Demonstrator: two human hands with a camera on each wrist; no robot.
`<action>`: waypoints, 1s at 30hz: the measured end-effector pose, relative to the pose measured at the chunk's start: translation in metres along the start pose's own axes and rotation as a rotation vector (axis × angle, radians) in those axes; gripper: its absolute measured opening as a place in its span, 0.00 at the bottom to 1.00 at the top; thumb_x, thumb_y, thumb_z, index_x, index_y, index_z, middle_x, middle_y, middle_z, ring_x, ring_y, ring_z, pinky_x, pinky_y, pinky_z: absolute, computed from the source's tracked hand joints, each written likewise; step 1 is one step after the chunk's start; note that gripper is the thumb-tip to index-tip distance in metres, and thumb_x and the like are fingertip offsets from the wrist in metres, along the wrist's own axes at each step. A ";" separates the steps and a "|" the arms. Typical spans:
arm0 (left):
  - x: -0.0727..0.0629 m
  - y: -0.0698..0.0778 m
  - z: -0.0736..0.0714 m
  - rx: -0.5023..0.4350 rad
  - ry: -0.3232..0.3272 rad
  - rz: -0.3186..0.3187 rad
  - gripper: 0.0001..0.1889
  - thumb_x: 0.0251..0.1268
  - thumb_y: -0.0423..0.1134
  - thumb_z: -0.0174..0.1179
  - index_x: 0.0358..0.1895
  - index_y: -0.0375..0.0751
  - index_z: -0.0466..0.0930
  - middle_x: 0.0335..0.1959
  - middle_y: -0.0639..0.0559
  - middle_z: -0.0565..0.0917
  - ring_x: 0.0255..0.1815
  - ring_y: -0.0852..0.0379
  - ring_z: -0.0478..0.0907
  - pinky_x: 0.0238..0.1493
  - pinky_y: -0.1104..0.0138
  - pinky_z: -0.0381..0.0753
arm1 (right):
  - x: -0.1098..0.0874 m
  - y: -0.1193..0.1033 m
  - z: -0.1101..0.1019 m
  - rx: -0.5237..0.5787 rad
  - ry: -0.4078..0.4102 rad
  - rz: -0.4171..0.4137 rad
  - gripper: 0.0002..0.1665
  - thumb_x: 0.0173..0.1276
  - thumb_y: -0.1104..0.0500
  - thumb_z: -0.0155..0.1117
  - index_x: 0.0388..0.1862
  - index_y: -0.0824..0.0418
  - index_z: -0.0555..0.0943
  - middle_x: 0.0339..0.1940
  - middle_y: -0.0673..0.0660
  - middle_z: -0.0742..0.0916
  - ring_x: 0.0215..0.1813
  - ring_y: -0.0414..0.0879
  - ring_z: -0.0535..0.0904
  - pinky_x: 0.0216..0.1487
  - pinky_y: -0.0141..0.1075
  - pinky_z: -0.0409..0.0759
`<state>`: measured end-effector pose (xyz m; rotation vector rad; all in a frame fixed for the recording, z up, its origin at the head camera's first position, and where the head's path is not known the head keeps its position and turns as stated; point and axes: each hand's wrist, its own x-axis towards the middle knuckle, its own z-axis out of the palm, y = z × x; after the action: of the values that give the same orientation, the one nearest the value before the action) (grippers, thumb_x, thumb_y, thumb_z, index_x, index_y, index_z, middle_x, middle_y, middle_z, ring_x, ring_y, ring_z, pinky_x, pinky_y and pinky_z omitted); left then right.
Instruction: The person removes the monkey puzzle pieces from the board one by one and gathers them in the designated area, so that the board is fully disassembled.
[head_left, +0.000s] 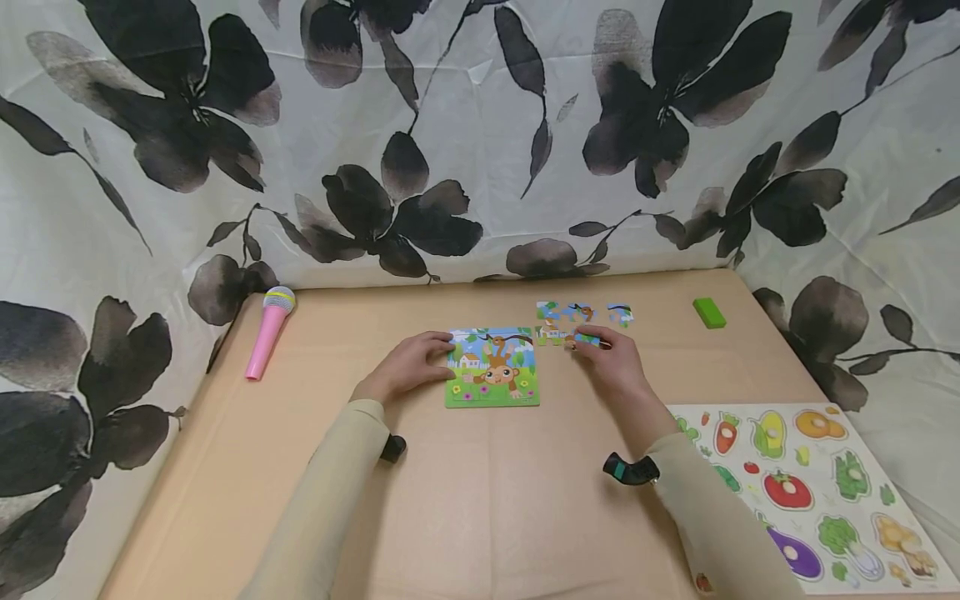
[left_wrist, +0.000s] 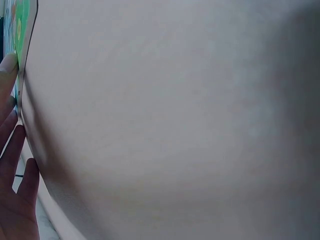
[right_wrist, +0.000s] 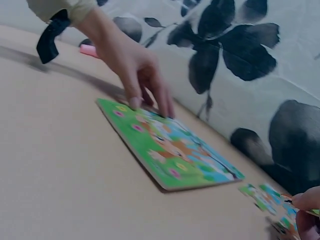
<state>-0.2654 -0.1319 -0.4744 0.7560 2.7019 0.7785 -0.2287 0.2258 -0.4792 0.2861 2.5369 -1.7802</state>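
While flowered cloth [head_left: 480,108] hangs beyond the left grip [head_left: 405,365] and the right grip [head_left: 618,367], a tan desk [head_left: 480,500] spreads beneath both; a sheet [head_left: 810,525] of vegetable pictures lies right of the right grip and nearer the person, partly covered by the right sleeve [head_left: 697,508]; a monkey puzzle [head_left: 495,367] lies flat between the two grips; the left grip, its thumb and fingers spread apart, touches the puzzle's left edge; a pink microphone [head_left: 268,333] lies well left of the left grip; a green block [head_left: 708,313] lies right of the right grip and a little farther off; several loose pieces [head_left: 580,312] lie near the right grip's fingertips, mostly just beyond them; smallest, one puzzle piece [head_left: 587,339] is pinched between the right grip's thumb and fingers, partly hidden by them.
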 end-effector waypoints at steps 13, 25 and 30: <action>0.000 -0.001 0.001 0.001 0.006 0.014 0.30 0.59 0.49 0.69 0.61 0.36 0.78 0.69 0.47 0.71 0.71 0.46 0.64 0.72 0.53 0.61 | 0.011 0.017 -0.075 -0.111 -0.012 0.076 0.24 0.74 0.60 0.57 0.67 0.65 0.73 0.68 0.66 0.73 0.64 0.55 0.70 0.49 0.26 0.76; 0.001 -0.002 -0.003 0.010 -0.001 -0.003 0.30 0.59 0.49 0.70 0.62 0.37 0.78 0.68 0.47 0.71 0.71 0.47 0.64 0.73 0.54 0.61 | 0.027 0.021 -0.085 -0.268 -0.072 -0.006 0.21 0.71 0.60 0.62 0.60 0.68 0.78 0.58 0.68 0.79 0.51 0.52 0.72 0.39 0.24 0.75; 0.001 0.000 -0.002 0.008 -0.011 -0.005 0.30 0.59 0.49 0.69 0.62 0.37 0.78 0.69 0.48 0.71 0.71 0.48 0.64 0.73 0.55 0.60 | 0.028 0.018 -0.081 -0.310 -0.095 -0.031 0.22 0.69 0.60 0.65 0.59 0.69 0.79 0.59 0.69 0.80 0.51 0.51 0.74 0.38 0.24 0.76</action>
<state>-0.2671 -0.1327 -0.4726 0.7520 2.6975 0.7611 -0.2471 0.3111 -0.4720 0.1477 2.7069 -1.3428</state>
